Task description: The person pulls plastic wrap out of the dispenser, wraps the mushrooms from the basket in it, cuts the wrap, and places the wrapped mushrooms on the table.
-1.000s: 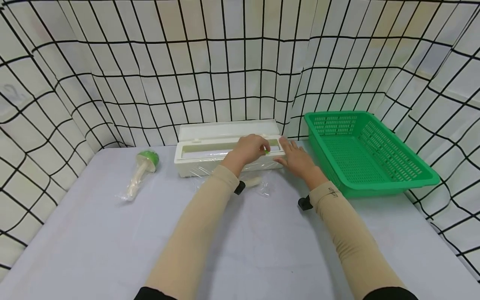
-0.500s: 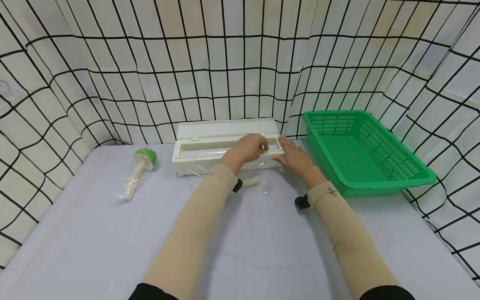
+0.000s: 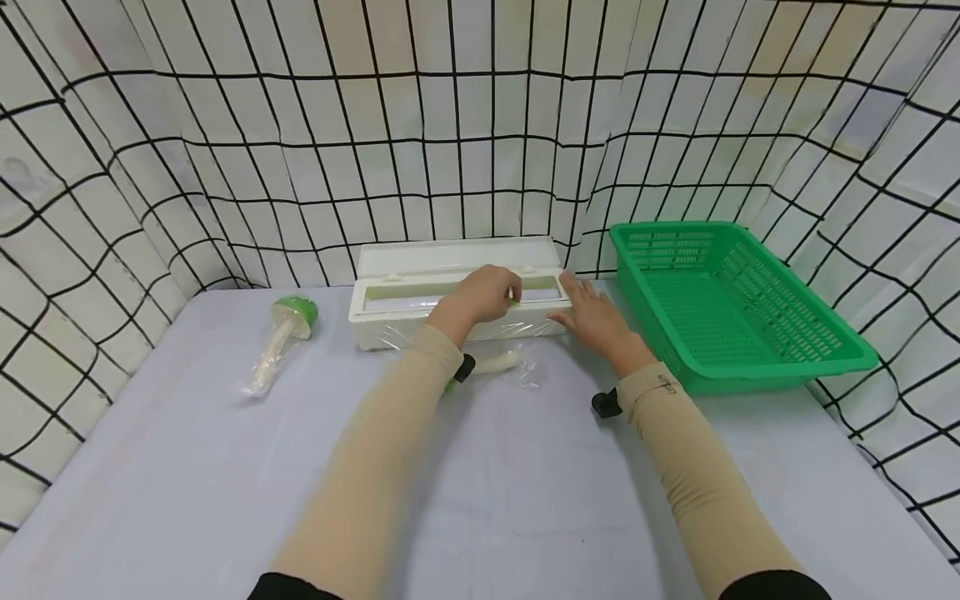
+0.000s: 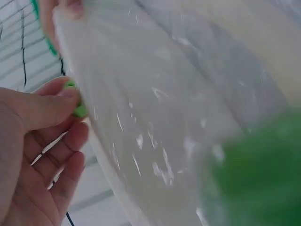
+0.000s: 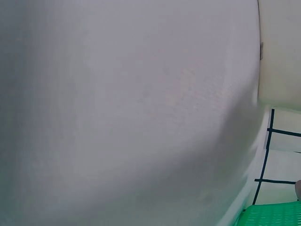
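A white cling film dispenser (image 3: 367,333) stands at the back of the table, lid raised, with clear film (image 4: 141,117) hanging over its front. My left hand (image 3: 480,296) pinches a small green slide cutter (image 4: 81,109) between thumb and forefinger at the dispenser's front edge. My right hand (image 3: 596,321) rests on the dispenser's right end, fingers fairly straight. Below the film lies a mushroom-shaped item with a pale stem (image 3: 498,362); its green cap (image 4: 263,165) is mostly behind my left wrist in the head view. Farther left lies a film-wrapped mushroom-shaped item (image 3: 295,317) with a green cap.
A green plastic basket (image 3: 750,375) stands to the right, close to my right hand. Black wire mesh (image 3: 480,142) encloses the back and sides. White cloth (image 3: 540,500) covers the table. The right wrist view shows mostly cloth and the dispenser's side (image 5: 282,52).
My left hand has slid left along the dispenser's front edge with the slide cutter. More of the pale stem and a bit of green cap now show. My right hand stays put.
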### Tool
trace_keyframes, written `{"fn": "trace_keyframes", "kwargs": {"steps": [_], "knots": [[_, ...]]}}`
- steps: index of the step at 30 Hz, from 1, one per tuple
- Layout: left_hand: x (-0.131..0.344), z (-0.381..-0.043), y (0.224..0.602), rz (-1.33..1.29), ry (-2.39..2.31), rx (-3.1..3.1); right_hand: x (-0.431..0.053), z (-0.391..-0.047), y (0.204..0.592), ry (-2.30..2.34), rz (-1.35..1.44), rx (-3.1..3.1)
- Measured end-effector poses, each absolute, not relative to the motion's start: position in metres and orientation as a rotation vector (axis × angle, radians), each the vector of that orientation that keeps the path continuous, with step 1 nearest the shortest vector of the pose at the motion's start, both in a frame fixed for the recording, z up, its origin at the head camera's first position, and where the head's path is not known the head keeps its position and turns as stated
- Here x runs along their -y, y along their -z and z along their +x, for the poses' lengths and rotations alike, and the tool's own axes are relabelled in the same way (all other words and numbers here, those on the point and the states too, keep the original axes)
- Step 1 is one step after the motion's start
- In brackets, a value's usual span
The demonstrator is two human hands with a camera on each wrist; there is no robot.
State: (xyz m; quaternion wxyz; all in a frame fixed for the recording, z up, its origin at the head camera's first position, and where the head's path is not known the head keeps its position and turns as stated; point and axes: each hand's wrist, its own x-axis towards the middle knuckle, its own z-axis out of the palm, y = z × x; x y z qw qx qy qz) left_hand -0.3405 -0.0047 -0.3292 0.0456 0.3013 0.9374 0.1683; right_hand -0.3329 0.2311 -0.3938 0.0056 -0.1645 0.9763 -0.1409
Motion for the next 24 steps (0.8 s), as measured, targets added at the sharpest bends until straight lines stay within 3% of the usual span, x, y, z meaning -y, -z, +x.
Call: {"fn": "trace_keyframes", "kwargs": {"steps": [8, 24], "knots": [[0.047, -0.34, 0.321, 0.876, -0.59, -2.838, -0.251, -0.333, 0.385, 0.408, -0.461, -3.065], [0.101, -0.32, 0.32, 0.788, -0.601, -2.856, -0.224, -0.329, 0.394, 0.455, -0.548, -3.05]]}}
